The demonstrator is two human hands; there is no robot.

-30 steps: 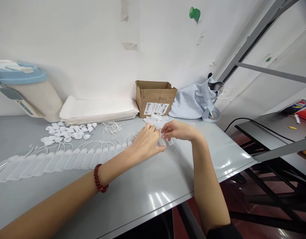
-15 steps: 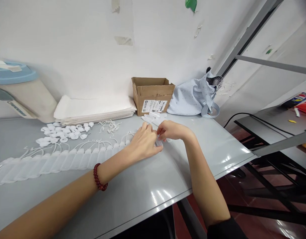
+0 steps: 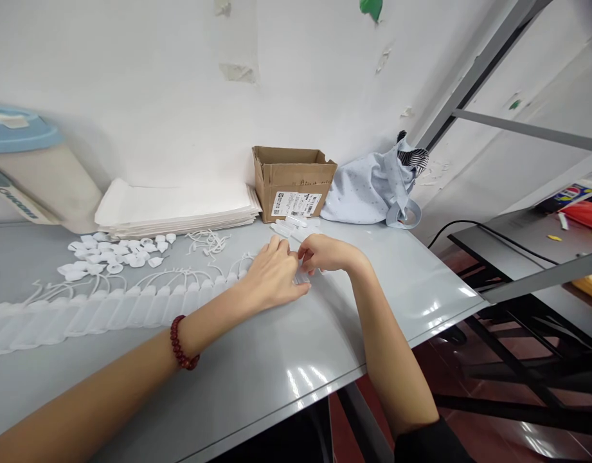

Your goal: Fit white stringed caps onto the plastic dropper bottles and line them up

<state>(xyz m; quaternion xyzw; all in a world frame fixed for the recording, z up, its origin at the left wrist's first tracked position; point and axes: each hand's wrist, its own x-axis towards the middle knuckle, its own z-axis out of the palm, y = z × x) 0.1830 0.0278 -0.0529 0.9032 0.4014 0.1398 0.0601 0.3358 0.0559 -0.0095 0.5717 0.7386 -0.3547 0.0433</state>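
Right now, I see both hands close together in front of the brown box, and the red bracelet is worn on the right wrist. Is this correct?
Only the wrist is wrong: the head view shows the red bracelet on the left wrist. The left hand and right hand are indeed close together in front of the brown box.

Mid-frame, our right hand [image 3: 324,252] has drawn nearer our left hand [image 3: 274,273]; our view crops more jug [image 3: 45,173], left.
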